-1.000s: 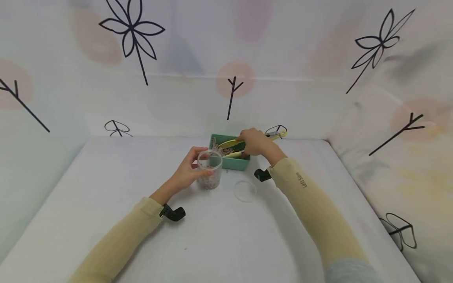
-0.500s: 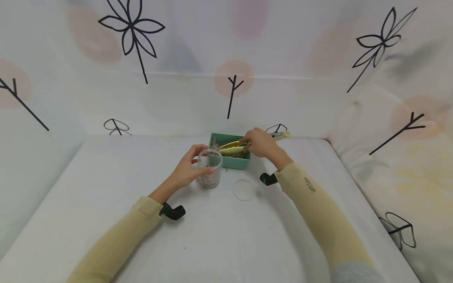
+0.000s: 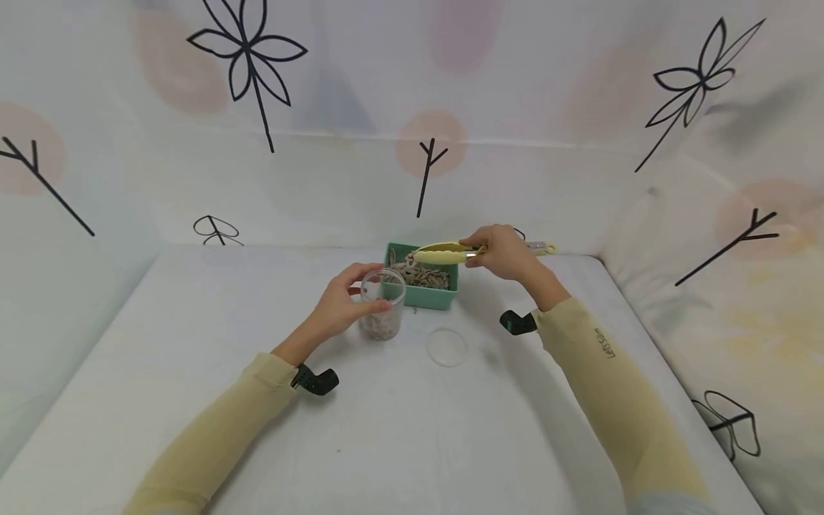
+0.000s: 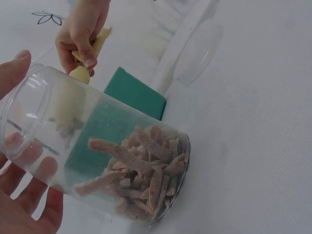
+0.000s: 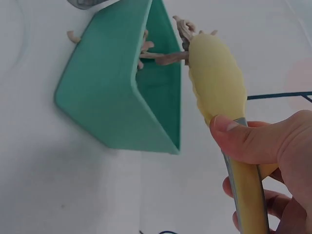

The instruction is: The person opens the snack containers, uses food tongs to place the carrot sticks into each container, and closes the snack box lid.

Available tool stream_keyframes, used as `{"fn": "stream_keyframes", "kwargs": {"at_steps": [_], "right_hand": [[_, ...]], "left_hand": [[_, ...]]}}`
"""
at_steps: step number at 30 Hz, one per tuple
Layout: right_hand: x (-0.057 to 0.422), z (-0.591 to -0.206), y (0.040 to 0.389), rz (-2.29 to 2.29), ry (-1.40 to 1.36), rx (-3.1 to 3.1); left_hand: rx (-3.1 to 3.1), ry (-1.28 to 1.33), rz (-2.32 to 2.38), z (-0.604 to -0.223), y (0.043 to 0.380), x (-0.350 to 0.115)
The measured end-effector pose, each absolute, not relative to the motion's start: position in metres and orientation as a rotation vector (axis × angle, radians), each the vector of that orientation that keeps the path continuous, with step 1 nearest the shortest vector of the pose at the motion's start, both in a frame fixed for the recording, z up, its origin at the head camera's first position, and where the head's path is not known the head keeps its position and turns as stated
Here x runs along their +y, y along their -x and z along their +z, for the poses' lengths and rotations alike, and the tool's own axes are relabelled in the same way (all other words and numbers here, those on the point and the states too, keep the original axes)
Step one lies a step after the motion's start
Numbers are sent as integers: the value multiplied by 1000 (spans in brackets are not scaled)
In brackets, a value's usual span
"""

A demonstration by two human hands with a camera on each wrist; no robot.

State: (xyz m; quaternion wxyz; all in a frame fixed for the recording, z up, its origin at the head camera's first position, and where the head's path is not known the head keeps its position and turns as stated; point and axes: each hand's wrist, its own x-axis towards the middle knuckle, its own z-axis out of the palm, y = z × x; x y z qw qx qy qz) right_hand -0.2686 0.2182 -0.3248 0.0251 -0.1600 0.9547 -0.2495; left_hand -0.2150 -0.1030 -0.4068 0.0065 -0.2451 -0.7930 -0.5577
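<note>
Head view shows the left hand (image 3: 344, 302) with thumb and fingers curled round an upright clear jar (image 3: 382, 322) just in front of a green box (image 3: 428, 297), seemingly to steady it; the right hand (image 3: 507, 253) squeezes yellow tongs (image 3: 444, 257) between thumb and fingers, which likely keeps the brownish strips (image 5: 170, 59) caught at their tips over the box. A lid (image 3: 447, 347) lies on the white table (image 3: 386, 443), leaving the jar uncovered.
</note>
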Motion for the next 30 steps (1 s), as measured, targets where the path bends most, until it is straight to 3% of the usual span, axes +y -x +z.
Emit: {"fn": "stream_keyframes", "kwargs": {"at_steps": [10, 30], "right_hand": [[224, -334, 265, -773, 486, 2923], [190, -282, 232, -795, 883, 2961]], "left_hand": [[-2496, 766, -1841, -406, 214, -105], [-2431, 742, -1999, -413, 216, -104]]}}
